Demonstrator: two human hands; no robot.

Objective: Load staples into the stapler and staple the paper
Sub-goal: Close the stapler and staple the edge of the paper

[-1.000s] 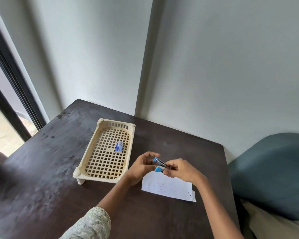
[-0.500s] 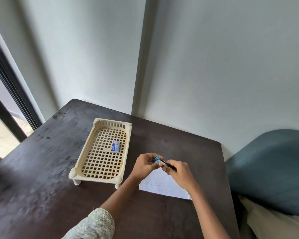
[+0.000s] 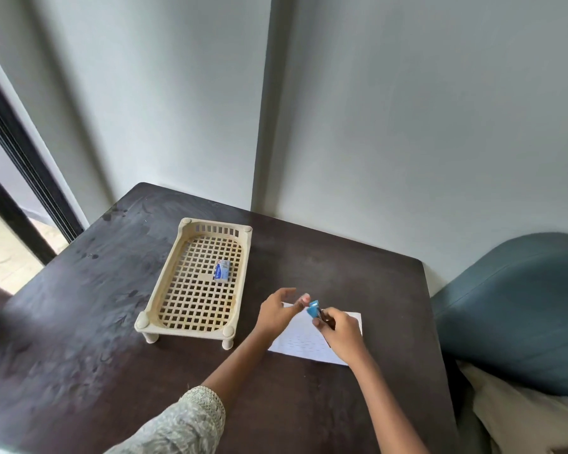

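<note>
A small blue stapler [image 3: 314, 309] is gripped in my right hand [image 3: 340, 332], held just above a white sheet of paper [image 3: 305, 342] that lies on the dark table. My left hand [image 3: 276, 312] hovers beside the stapler's front end with fingers spread, its fingertips close to the blue tip but holding nothing. A little blue staple box [image 3: 222, 271] lies inside the cream lattice tray [image 3: 164, 299], to the left of both hands.
The dark wooden table [image 3: 79, 339] stands in a wall corner. A blue-grey cushioned chair [image 3: 518, 309] is past the table's right edge. A dark door frame [image 3: 20, 178] runs along the left.
My left hand has let go of the stapler and opened its fingers. The stapler now stays in my right hand alone, slightly lower over the paper.
</note>
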